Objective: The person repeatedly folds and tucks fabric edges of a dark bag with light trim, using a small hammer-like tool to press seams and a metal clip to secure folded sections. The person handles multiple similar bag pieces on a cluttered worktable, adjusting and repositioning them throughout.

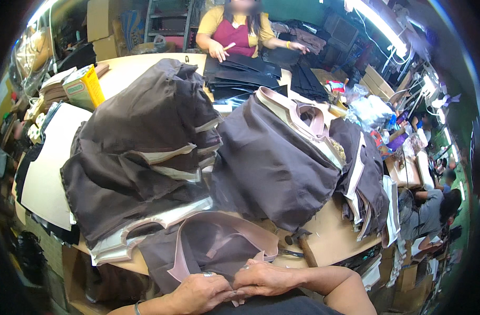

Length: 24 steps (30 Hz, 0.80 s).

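Observation:
At the near edge of the table, my left hand (200,291) and my right hand (263,278) meet with fingers closed on a dark brown fabric piece (208,245). A pale pink band (185,247) edges this piece and loops up beyond my hands. Both sets of fingertips pinch close together at its near edge; the exact spot between them is partly hidden. Just beyond my right hand lies a hammer (306,251) with a wooden handle. A big stack of brown fabric pieces with white edges (135,136) rises beyond my left hand.
Another brown fabric bundle with a pink-trimmed opening (277,157) stands mid-table, and more folded pieces (362,168) lie to its right. A yellow and white can (84,86) stands far left. Across the wooden table (345,241), a person (240,34) works beside black sheets (245,76).

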Each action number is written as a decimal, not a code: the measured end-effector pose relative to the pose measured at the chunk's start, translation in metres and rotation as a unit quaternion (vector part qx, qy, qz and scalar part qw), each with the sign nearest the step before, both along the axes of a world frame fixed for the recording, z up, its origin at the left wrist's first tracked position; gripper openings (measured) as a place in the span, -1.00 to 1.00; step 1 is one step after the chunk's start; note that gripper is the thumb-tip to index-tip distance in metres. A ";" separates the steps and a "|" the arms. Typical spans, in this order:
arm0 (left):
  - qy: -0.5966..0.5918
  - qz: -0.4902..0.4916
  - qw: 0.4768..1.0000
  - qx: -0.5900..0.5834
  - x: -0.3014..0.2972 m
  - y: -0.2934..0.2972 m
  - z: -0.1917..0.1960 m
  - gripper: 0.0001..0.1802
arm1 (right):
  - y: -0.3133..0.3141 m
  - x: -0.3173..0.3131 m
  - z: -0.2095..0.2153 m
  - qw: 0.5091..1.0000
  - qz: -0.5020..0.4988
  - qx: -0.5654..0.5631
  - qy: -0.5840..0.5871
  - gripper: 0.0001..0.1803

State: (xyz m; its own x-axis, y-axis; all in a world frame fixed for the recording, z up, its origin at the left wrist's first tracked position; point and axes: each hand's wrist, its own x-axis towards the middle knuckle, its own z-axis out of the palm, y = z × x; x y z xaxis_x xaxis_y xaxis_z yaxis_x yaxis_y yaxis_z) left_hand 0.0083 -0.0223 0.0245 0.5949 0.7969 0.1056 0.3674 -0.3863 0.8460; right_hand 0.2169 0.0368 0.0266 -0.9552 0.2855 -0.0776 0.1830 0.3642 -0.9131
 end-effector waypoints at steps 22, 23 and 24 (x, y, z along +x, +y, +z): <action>-0.025 -0.052 0.994 0.094 -0.003 0.013 -0.014 -0.83 | 0.008 -0.005 -0.002 1.000 0.016 0.011 -0.006 -0.82; -0.021 -0.049 0.995 0.088 -0.003 0.013 -0.015 -0.83 | 0.011 -0.004 0.000 0.999 0.025 0.032 -0.005 -0.82; -0.016 -0.047 0.995 0.082 -0.004 0.012 -0.017 -0.83 | 0.013 -0.004 0.000 0.998 0.033 0.053 -0.003 -0.82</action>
